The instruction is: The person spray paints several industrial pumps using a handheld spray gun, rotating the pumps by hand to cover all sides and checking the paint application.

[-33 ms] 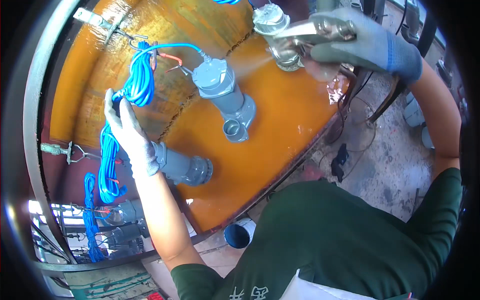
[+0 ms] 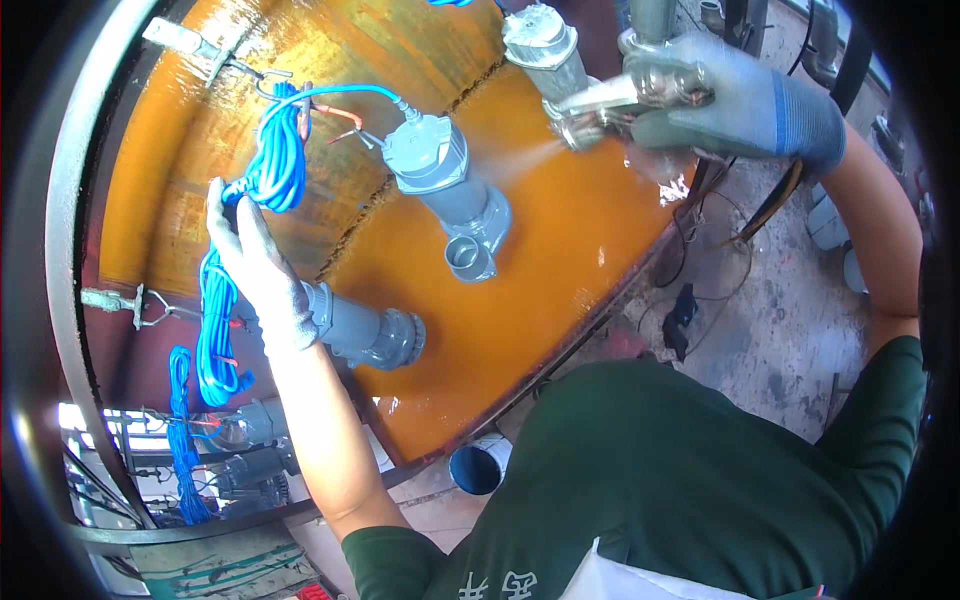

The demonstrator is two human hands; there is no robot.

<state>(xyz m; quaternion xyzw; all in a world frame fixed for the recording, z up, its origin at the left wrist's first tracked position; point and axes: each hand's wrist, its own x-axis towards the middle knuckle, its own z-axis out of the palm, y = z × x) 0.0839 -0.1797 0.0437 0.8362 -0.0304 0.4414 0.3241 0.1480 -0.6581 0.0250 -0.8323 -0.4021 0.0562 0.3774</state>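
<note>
My right hand [image 2: 715,105], in a grey glove, grips a metal spray gun [image 2: 610,98]. A pale mist runs leftward from its nozzle to a grey submersible pump [image 2: 450,190] hanging in front of me, its round outlet facing me. A bright blue cable coil [image 2: 278,165] is linked to the pump's top by a blue lead. My left hand [image 2: 255,265], in a pale glove, is closed round the narrow middle of this coil. Below the hand hangs the coil's lower part. Behind the left wrist, a second grey pump [image 2: 365,330] is partly hidden.
An orange-brown, wet-looking booth surface [image 2: 540,250] lies behind and beneath the pumps. Another pump [image 2: 545,50] hangs beyond the spray gun. More grey pumps [image 2: 250,470] hang at lower left. A bucket [image 2: 480,465] stands by the booth's near edge. Hoses lie on the right floor.
My right hand and the spray gun have shifted slightly downward and turned, and the mist meets the pump lower on its body. The left hand stays on the cable coil.
</note>
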